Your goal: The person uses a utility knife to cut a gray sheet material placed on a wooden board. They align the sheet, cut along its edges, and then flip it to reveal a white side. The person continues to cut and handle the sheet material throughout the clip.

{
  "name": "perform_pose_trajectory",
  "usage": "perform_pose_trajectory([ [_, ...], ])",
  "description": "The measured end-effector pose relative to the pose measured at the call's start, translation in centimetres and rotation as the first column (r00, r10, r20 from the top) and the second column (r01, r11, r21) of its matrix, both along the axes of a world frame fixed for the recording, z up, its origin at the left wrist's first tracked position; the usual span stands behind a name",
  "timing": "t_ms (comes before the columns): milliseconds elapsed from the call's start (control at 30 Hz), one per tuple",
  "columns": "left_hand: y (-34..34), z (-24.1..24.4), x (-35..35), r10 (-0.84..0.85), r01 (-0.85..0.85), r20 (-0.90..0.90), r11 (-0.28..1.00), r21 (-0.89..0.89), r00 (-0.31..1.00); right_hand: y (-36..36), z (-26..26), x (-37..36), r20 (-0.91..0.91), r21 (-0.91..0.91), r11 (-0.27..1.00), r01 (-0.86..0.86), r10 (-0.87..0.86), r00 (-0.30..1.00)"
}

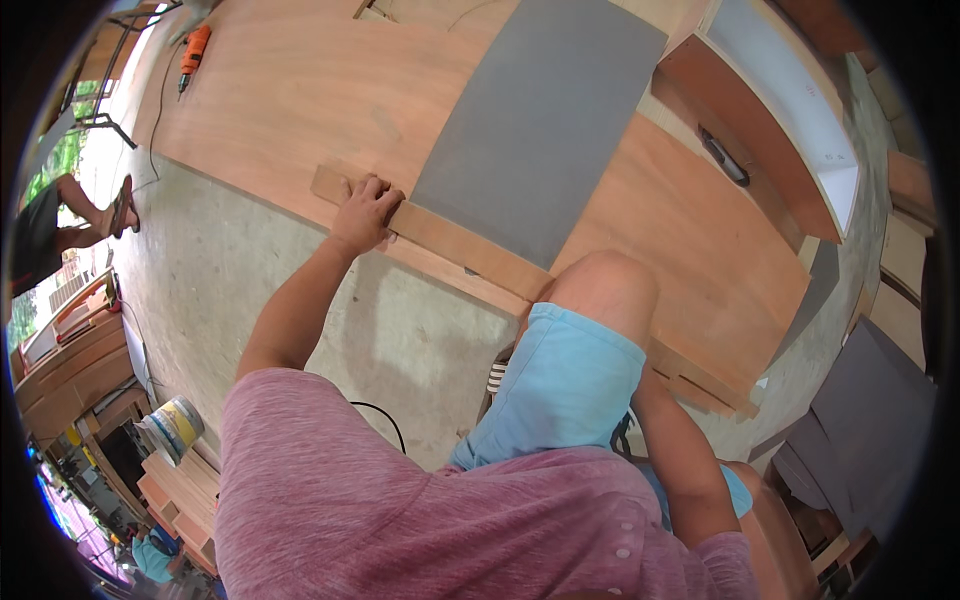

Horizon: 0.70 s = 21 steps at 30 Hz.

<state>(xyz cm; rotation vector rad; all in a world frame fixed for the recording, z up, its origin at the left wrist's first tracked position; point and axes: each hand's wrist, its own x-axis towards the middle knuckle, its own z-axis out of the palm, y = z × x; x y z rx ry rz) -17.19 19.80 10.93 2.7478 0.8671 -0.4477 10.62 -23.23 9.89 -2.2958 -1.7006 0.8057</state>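
My left hand (367, 211) is on a long, flat wooden strip (465, 244), its fingers bent over the strip and its thumb low at the near side. The strip lies along the near edge of a large plywood panel (300, 97). It crosses the near end of a grey sheet (547, 127), which is spread over the plywood. My bent knee (607, 289) is at the strip's right end and hides what is under it. My right forearm runs down behind that leg, so my right hand is out of view.
An orange power drill (193, 56) with a cord lies on the panel's far left. A wooden box with a white interior (787, 97) stands at the right, a dark hand tool (724, 156) beside it. Grey sheets (862, 427) lean lower right. Another person's leg (82, 206) and a bucket (176, 427) are left.
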Motion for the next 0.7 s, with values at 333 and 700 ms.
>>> perform_pose_trajectory([
  [333,0.3,-0.2,0.3,0.021,-0.021,-0.005,0.999,-0.025,1.000,1.3,-3.0,2.5,-0.046,0.123,0.992,-0.005,0.010,0.999],
  [700,0.3,-1.2,0.0,-0.003,0.003,0.019,0.999,0.034,1.000,2.6,-1.2,2.6,0.219,0.126,0.978,-0.166,0.136,0.966],
])
